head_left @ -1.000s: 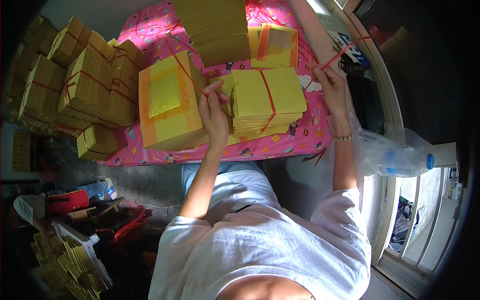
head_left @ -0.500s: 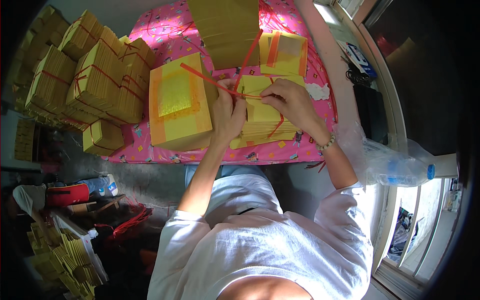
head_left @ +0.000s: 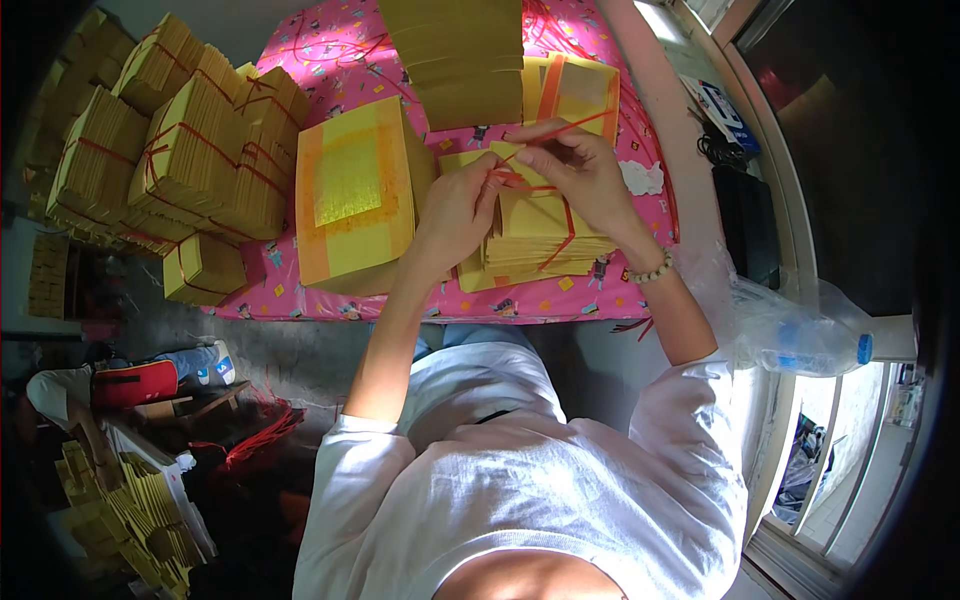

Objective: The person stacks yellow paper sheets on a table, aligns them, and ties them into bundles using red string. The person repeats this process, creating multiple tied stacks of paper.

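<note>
A stack of yellow paper point(head_left: 535, 220) lies on the pink patterned cover in front of me, with a red plastic strip point(head_left: 577, 124) around it. Above the stack's left part, my left hand point(head_left: 450, 215) is closed, its thumb and fingertips pinching the strip. My right hand point(head_left: 588, 180), with a beaded bracelet at the wrist, meets it from the right and also grips the strip. One loose end sticks out past the right fingers. The fingers hide where the strip crosses itself.
Left of my hands stands a thick yellow paper block point(head_left: 350, 190) with an orange-bordered gold square. A tall yellow stack point(head_left: 460, 65) rises beyond. Tied bundles point(head_left: 190, 150) are piled at the far left. A clear plastic bottle point(head_left: 810, 350) lies by the window; another person's arm point(head_left: 90, 440) shows lower left.
The strip's two long upright ends have been drawn down and crossed. My right hand has moved up and left toward my left hand, which has turned inward over the stack.
</note>
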Demonstrator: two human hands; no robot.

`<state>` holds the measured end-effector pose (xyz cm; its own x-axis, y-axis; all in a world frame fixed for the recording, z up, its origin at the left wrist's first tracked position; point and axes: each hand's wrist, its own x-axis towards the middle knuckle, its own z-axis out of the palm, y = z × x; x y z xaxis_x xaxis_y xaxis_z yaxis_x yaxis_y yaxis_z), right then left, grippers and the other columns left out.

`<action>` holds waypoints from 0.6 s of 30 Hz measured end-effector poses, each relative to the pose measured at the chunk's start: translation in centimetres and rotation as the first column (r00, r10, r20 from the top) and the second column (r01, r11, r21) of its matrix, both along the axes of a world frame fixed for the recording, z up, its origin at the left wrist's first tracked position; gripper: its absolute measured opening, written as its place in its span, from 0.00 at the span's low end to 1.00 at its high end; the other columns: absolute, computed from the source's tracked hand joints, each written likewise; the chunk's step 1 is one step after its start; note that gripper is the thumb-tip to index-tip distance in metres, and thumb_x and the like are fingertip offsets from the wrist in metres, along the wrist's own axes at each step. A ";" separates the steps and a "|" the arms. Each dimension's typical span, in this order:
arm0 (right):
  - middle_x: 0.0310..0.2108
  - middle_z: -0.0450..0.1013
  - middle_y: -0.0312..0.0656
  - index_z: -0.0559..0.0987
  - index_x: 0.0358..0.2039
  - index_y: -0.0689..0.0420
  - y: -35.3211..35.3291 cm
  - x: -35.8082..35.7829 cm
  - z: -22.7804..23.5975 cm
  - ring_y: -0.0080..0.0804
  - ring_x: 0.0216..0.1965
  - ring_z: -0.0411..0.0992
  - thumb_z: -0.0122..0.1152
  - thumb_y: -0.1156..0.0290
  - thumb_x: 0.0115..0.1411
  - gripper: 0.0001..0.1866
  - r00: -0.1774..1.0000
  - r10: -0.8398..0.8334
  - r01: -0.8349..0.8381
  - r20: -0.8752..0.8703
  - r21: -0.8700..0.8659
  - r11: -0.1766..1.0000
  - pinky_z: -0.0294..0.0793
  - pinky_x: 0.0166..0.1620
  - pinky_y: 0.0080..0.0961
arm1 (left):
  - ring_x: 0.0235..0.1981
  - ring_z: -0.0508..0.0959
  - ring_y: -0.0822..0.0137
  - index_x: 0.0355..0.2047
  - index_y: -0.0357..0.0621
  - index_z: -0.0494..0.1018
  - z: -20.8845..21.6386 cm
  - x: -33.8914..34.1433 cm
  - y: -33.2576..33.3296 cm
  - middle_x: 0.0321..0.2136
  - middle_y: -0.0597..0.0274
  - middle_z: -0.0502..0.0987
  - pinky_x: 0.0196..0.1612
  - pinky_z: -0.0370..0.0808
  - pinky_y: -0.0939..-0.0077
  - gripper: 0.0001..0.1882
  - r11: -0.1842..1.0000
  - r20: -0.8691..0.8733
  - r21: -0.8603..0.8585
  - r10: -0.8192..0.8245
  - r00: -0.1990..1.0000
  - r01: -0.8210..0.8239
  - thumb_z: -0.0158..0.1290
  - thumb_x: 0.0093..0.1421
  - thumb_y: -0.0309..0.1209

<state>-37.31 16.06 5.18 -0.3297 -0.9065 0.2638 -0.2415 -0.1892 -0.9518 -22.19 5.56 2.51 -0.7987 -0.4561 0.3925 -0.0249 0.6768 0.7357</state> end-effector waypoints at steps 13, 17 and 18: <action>0.33 0.74 0.34 0.79 0.37 0.60 1.4 -0.8 -1.3 0.21 0.35 0.73 0.57 0.76 0.60 0.05 0.793 0.013 -0.081 -0.609 -0.084 0.993 0.73 0.37 0.19 | 0.33 0.78 0.73 0.42 0.38 0.77 -0.9 0.3 -0.5 0.35 0.60 0.80 0.36 0.76 0.83 0.10 0.739 -0.242 0.660 0.041 0.969 0.134 0.53 0.60 0.22; 0.35 0.73 0.34 0.78 0.40 0.59 0.6 -1.6 -0.9 0.19 0.35 0.73 0.53 0.76 0.62 0.08 0.978 -0.019 0.035 -0.207 0.077 0.996 0.73 0.33 0.16 | 0.34 0.79 0.72 0.42 0.41 0.76 -1.0 0.0 0.3 0.35 0.59 0.80 0.35 0.78 0.84 0.11 0.977 -0.211 0.207 0.101 0.972 -0.056 0.52 0.59 0.19; 0.35 0.72 0.35 0.78 0.40 0.59 0.4 -1.6 -0.4 0.19 0.34 0.73 0.52 0.76 0.63 0.08 0.989 0.016 0.010 -0.146 0.174 0.985 0.73 0.33 0.15 | 0.34 0.79 0.72 0.43 0.41 0.75 -0.9 -0.2 0.6 0.35 0.59 0.80 0.34 0.78 0.83 0.12 0.987 -0.226 0.106 0.138 0.964 -0.117 0.52 0.59 0.18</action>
